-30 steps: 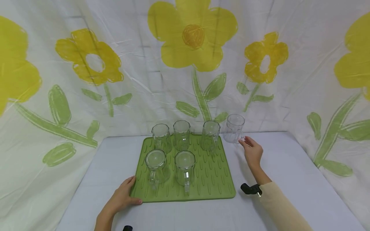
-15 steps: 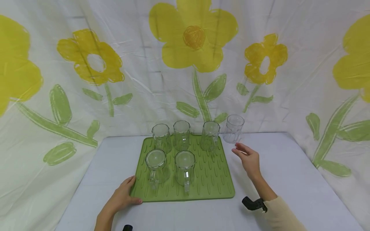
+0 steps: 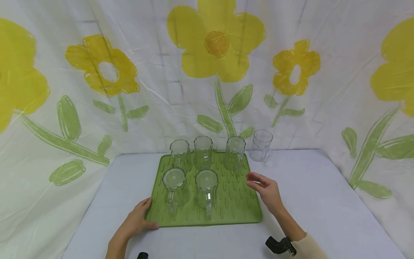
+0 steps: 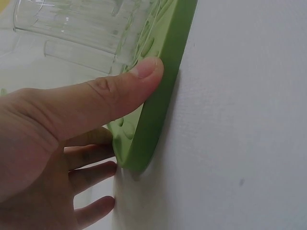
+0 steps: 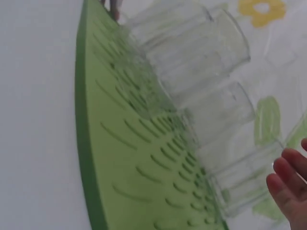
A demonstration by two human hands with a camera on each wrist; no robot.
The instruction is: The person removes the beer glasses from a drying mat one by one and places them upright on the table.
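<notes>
My left hand [image 3: 137, 219] rests at the near left corner of a green ribbed drying mat [image 3: 237, 212]. In the left wrist view its thumb [image 4: 146, 69] touches the mat's front edge, and the other fingers lie fairly straight by the side edge. Several clear glass mugs with handles stand on the mat: a front mug [image 3: 207, 189] and another [image 3: 175, 187] to its left, with a row behind including a mug [image 3: 235, 153] at the right. One more glass mug [image 3: 261, 145] stands off the mat, beyond its far right corner. My right hand [image 3: 267, 190], relaxed and holding nothing, hovers over the mat's right edge.
The mat lies on a white-covered table [image 3: 323, 201]. Behind it hangs a white cloth [image 3: 145, 54] printed with yellow flowers, close to the table's back edge. A black wrist camera mount [image 3: 279, 246] sits on the right wrist.
The fingers of my right hand have let go of the off-mat mug's handle. That hand has come back toward me and left, to the mat's right edge. The left hand stays put.
</notes>
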